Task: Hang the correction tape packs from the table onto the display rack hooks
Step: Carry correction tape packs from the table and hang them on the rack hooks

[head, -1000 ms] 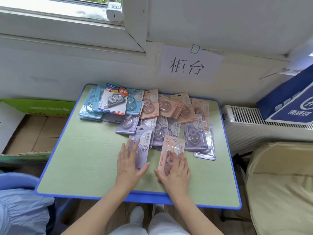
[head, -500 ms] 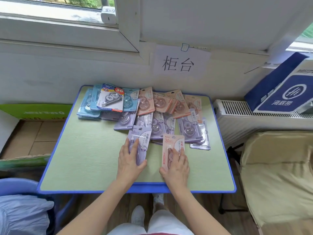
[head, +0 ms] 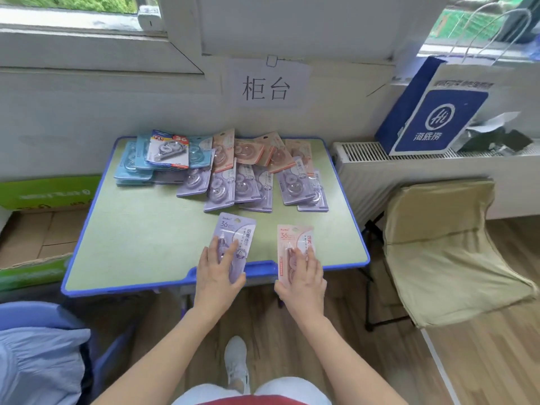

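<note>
Holding, head view: left hand (head: 217, 267) grips purple pack (head: 238, 241), right hand (head: 304, 277) grips pink pack (head: 292, 244). Fingers lie on top, thumbs at the near ends, over the table (head: 140, 244) front edge. Long axes point away from the person, header ends far. Remaining packs (head: 233, 176) lie beyond. Display rack not in view.

A purple correction tape pack (head: 237, 240) and a pink correction tape pack (head: 293, 244), each a flat card marked 36 with a clear blister, sit lengthwise and apart, overhanging the table's (head: 140, 235) near edge, while the other blue, pink and purple packs (head: 242, 182) overlap in a loose heap along its far side.
</note>
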`<state>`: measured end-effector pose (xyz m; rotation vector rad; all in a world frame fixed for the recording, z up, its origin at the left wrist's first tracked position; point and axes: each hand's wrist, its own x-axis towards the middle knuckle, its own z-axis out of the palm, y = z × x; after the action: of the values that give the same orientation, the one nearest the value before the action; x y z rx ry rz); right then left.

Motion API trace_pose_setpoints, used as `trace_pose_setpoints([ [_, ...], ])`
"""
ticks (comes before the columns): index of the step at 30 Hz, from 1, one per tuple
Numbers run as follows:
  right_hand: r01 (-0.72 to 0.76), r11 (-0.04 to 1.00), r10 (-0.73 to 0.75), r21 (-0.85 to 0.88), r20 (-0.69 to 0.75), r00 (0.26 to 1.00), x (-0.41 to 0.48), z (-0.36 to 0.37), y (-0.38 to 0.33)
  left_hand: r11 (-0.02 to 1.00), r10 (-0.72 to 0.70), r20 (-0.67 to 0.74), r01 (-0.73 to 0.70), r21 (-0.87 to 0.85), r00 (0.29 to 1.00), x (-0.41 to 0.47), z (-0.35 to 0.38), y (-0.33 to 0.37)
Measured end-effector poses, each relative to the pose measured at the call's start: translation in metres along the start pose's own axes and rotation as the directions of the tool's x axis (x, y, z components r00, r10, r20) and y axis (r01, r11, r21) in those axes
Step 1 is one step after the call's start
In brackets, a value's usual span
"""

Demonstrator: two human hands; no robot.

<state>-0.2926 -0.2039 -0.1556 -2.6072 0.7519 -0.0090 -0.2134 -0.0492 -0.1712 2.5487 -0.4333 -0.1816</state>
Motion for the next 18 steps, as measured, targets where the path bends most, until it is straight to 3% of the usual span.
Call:
trace_pose_setpoints([
  [7,-0.064,0.998,0.064,-0.021,0.021,0.998,-0.09,-0.017,0.057,0.998,0.058,-0.007,-0.058,-0.002,0.998,-0.089,0.023,0.03],
  [18,-0.197,0.975,0.209,0.098,-0.127,0.97,-0.241,-0.03,0.131,0.979,0.203,0.107,-0.204,0.006,0.973,-0.223,0.051,0.073],
])
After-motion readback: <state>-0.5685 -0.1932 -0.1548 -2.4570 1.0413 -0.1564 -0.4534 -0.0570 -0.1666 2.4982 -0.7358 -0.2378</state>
